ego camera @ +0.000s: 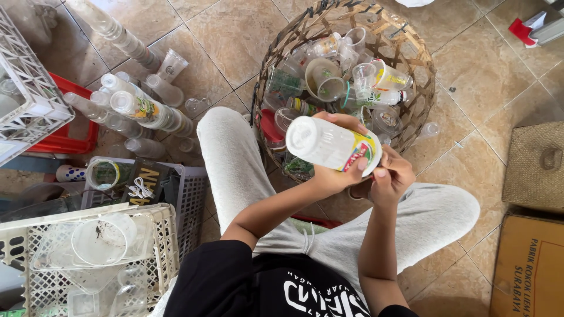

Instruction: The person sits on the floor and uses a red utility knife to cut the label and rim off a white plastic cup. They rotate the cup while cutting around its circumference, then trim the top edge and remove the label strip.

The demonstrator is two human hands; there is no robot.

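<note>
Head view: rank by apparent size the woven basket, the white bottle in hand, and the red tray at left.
1. Woven basket, clearly largest.
2. White bottle, held in the left hand with the right hand at its base; nearer the camera, so inflated.
3. Red tray, mostly hidden under the white crate; unsure against the bottle.

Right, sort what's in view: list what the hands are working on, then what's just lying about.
In hand:
- white plastic bottle, held by left hand
- right hand at its label end
- woven basket of plastic cups and bottles

Lying about:
- stacked cups on the floor
- white crate
- cardboard box
</note>
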